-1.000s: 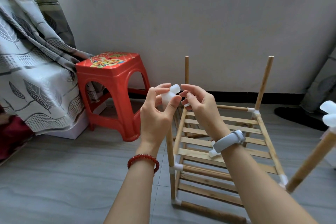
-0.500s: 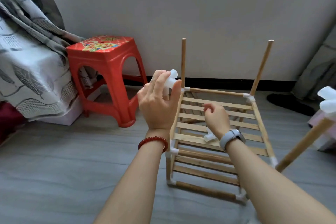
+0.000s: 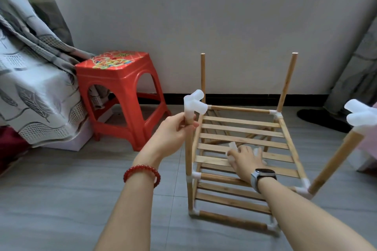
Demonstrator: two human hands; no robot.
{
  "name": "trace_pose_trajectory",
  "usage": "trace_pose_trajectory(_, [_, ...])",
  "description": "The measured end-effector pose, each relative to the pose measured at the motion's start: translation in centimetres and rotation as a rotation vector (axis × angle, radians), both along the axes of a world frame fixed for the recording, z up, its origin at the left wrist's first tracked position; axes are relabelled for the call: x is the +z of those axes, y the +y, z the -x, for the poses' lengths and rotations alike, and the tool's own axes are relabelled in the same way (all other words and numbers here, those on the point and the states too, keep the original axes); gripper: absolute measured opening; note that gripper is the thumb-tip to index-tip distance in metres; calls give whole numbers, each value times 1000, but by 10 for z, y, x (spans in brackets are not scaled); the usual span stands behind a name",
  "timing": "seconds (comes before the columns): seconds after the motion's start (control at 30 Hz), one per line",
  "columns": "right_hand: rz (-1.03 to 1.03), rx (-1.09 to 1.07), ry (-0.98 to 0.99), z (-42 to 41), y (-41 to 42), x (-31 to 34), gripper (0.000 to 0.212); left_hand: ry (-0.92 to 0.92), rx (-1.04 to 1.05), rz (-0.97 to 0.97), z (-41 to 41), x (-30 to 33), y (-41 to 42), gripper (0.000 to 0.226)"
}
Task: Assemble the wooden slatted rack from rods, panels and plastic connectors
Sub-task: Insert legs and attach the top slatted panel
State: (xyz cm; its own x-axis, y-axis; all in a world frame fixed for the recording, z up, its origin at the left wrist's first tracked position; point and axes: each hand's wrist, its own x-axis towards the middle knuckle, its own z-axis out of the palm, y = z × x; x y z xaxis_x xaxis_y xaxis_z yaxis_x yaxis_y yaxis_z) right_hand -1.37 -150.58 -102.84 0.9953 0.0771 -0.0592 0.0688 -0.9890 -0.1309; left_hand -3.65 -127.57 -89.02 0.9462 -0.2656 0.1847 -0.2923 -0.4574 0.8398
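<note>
Rack: part-built wooden slatted frame standing on the grey floor, centre to lower right of the frame; two slatted panels, one above the other, joined at the corners by white plastic pieces.
Uprights: four rods rise from the upper panel; the two far ones are bare at the top.
Left hand: centre of the frame, fingers and thumb pinching the near-left rod just below its top.
White connector: three-way plastic piece seated on top of that rod, directly above the left hand.
Right hand: lower down, resting on the upper panel's slats among loose white connectors; blurred, so whether it grips one cannot be told.
Near-right rod: leaning outward toward the right edge, capped by another white connector.
Stool: red plastic, left of the rack, against the wall.
Curtain: grey leaf-patterned fabric, far left.
</note>
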Motion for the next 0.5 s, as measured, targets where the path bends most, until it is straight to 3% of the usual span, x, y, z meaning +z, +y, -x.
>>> trace_pose_trajectory(0.13, [-436, 15, -7, 1, 12, 27, 23, -37, -44, -47, 3, 2, -3, 19])
trace_pose_trajectory(0.23, [-517, 34, 37, 8, 5, 47, 5, -81, -64, -31, 9, 0, -19, 21])
trace_pose_trajectory(0.5, [-744, 13, 199, 64, -56, 94, 9, -134, -111, 37, 31, -13, -106, 7])
